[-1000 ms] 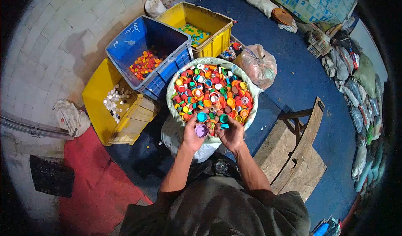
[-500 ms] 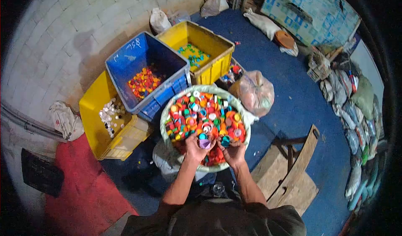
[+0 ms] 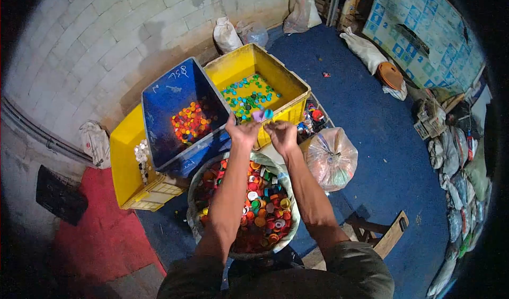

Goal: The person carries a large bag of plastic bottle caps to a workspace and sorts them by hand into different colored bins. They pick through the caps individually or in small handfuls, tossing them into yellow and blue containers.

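Reaching out over the near rim of the yellow crate [image 3: 289,84], both arms are stretched forward at full length. The left hand [image 3: 243,132] is curled, and just past its fingertips a purple cap [image 3: 258,115] and a light-blue cap [image 3: 268,113] show against the yellow wall. Whether the fingers pinch them or they hang free just beyond the tips, I cannot tell (too small, too blurred). The right hand [image 3: 281,133] sits just beside, knuckles up, fingers folded inward; whether it clamps anything I cannot tell either.

Ahead of the fingers, on the crate floor, lie green and blue caps [image 3: 246,97], so the hands seem held here because these colours match that bin. To the left of the fingers stands the blue crate [image 3: 164,103], tilted toward the person, holding red and orange caps [image 3: 192,122]. Further left is another yellow crate [image 3: 124,156] with white caps [image 3: 141,153]. Below the wrists, back toward the body, the sack of mixed caps [image 3: 260,203] sits open.
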